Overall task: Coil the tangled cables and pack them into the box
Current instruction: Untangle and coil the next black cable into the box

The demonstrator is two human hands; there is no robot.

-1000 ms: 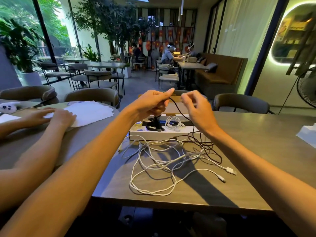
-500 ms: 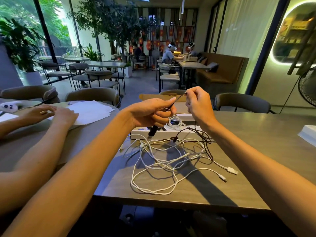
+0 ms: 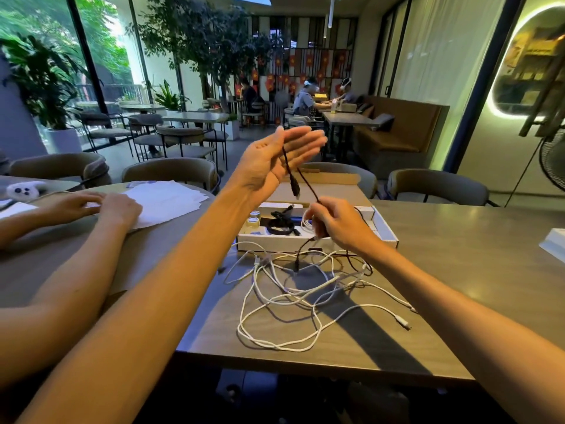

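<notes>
Two hands (image 3: 276,166) (image 3: 337,223), one black cable (image 3: 307,185).

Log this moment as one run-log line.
left hand: open, thin black cable draped over | right hand: pinching same cable | white cables: tangled on table | white cardboard box: open

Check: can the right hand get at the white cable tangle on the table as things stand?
Probably not straight away. The right hand is pinched on the black cable, which runs up over the open left hand. The white cable tangle lies uncovered just below it, so only that grip is in the way.
</notes>
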